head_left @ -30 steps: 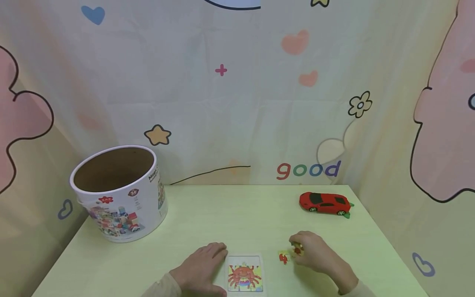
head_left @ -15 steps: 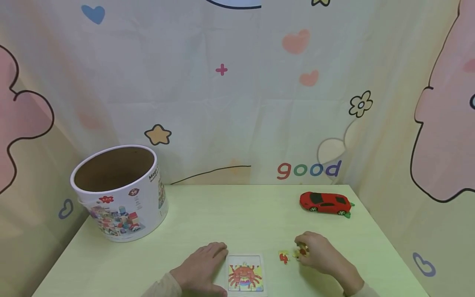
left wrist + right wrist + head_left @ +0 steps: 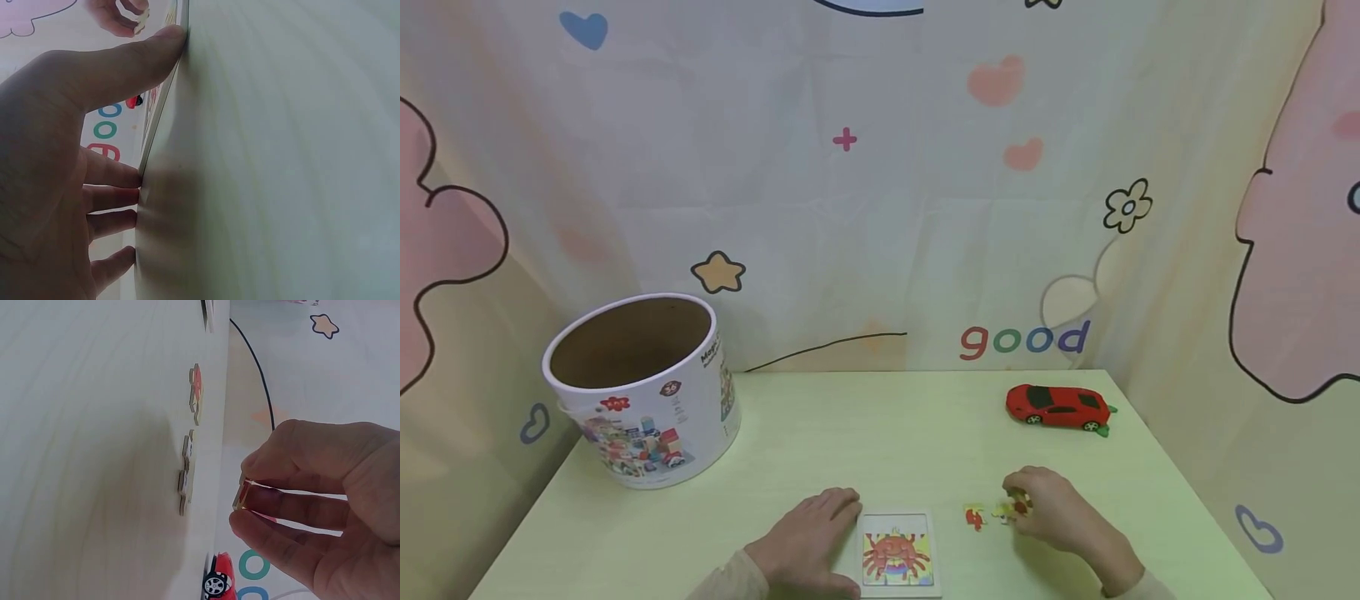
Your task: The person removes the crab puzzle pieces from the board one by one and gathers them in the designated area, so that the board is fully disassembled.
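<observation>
A square puzzle board [image 3: 897, 521] lies at the table's front, with a red crab picture [image 3: 895, 560] filling its lower part and a bare strip at the top. My left hand [image 3: 808, 542] lies along the board's left side; in the left wrist view its thumb [image 3: 134, 65] and straight fingers rest at the board's edge. My right hand [image 3: 1052, 512] pinches a small red and yellow puzzle piece [image 3: 242, 492] between thumb and fingers, raised over the table. Two loose pieces lie to its left: a red and yellow puzzle piece [image 3: 974, 517] and a yellowish puzzle piece [image 3: 1002, 512].
A large white bucket [image 3: 647, 417] with printed pictures stands at the table's back left. Toward the back right sits a red toy car [image 3: 1057, 407], with something green [image 3: 1103, 431] behind it. A patterned curtain [image 3: 880, 208] surrounds the table [image 3: 850, 442].
My right hand has shifted a little to the right with its piece, so the yellowish piece on the table shows more fully. The left hand stays in place at the board.
</observation>
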A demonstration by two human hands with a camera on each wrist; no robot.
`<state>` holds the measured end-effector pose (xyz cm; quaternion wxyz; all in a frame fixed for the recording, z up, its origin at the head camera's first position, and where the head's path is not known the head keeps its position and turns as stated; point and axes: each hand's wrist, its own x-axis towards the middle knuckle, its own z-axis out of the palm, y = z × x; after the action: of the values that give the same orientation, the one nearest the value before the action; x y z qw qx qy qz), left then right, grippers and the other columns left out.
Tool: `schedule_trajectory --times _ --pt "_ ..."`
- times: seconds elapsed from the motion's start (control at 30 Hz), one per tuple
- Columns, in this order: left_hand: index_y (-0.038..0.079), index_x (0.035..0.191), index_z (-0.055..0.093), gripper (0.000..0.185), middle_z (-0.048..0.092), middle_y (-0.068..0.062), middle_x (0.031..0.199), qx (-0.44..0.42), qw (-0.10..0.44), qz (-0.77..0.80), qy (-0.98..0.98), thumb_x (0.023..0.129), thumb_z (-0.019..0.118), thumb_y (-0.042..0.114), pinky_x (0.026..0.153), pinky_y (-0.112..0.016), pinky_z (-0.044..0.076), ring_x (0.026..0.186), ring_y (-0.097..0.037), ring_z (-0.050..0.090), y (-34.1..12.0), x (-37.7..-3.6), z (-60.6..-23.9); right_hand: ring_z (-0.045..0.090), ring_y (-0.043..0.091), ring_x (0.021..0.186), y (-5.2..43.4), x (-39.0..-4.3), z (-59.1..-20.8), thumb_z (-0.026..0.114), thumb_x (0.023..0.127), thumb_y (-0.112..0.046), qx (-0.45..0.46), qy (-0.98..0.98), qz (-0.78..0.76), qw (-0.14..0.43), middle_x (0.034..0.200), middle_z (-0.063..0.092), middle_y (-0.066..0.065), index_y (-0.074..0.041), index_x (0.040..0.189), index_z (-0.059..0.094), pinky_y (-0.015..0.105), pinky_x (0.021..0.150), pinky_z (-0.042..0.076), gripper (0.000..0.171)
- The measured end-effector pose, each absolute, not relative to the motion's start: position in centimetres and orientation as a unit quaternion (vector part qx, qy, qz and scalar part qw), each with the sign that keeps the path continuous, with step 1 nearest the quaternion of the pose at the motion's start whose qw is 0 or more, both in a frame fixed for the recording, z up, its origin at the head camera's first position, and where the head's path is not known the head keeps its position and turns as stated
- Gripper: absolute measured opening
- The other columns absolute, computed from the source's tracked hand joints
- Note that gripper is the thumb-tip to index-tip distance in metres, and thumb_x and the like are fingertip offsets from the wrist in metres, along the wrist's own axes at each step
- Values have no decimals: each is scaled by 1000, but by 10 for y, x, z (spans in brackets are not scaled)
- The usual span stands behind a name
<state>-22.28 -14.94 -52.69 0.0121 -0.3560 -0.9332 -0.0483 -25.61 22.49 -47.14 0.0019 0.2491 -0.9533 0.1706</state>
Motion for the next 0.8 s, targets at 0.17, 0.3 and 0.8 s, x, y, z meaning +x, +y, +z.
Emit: schedule_trajectory --times 0.17,0.3,0.8 --pt "6 143 43 107 41 -9 148 -353 7 -53 -934 73 49 86 111 -44 40 137 -26 40 -149 -224 -527 59 13 83 229 -256 -470 78 69 -3 257 -952 168 4 91 67 -1 -5 97 70 39 77 55 29" --pt "7 143 43 107 41 -9 148 -351 1 -56 -935 73 49 86 111 -44 40 137 -26 39 -148 -225 -526 59 14 83 230 -257 -470 78 70 -3 258 -951 169 2 91 68 -1 -6 97 70 39 76 55 28" --pt "5 143 43 106 42 -9 147 -364 16 -49 -930 75 47 85 109 -44 42 136 -26 40 -149 -223 -527 57 17 86 229 -257 -477 80 68 -1 174 -968 176 -31 92 69 -1 -7 96 72 43 84 53 30"
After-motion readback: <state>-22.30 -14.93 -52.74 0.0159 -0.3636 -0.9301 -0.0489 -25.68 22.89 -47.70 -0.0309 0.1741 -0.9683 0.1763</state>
